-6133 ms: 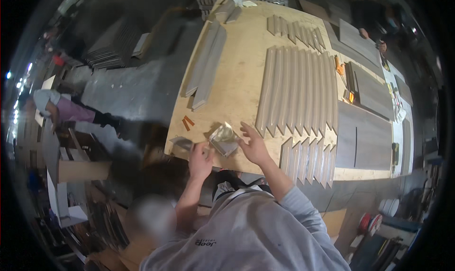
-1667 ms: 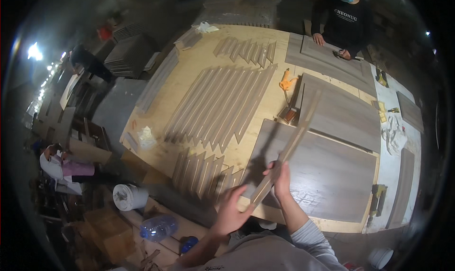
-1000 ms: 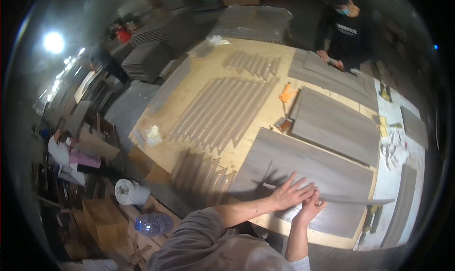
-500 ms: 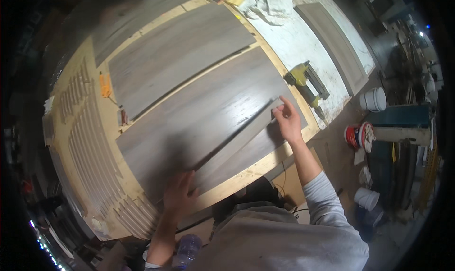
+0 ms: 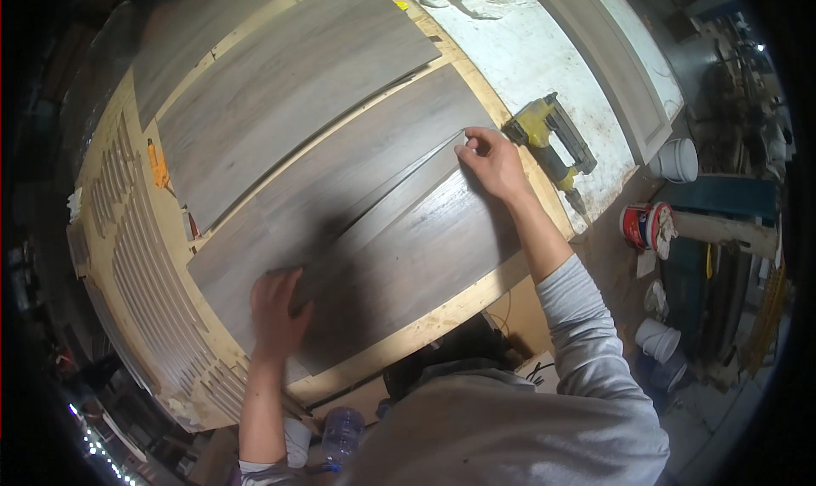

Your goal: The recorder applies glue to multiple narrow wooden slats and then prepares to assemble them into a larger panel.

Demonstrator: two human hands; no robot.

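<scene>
While the narrow strip (image 5: 382,210) lies diagonally on the large grey panel (image 5: 408,256) near the workbench's near edge, I see 2 hands: left hand (image 5: 274,312) flat on one end, right hand (image 5: 490,163) pinching the other. Uneven pressure could skew it.

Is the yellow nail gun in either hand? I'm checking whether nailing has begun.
No: the yellow nail gun lies on the bench, while the right hand and left hand press a thin wood strip.

Smooth matt grey-brown wood-grain panels (image 5: 340,197) lie on a raw pale plywood desk (image 5: 442,316); the nail gun (image 5: 548,137) is yellow plastic.
</scene>
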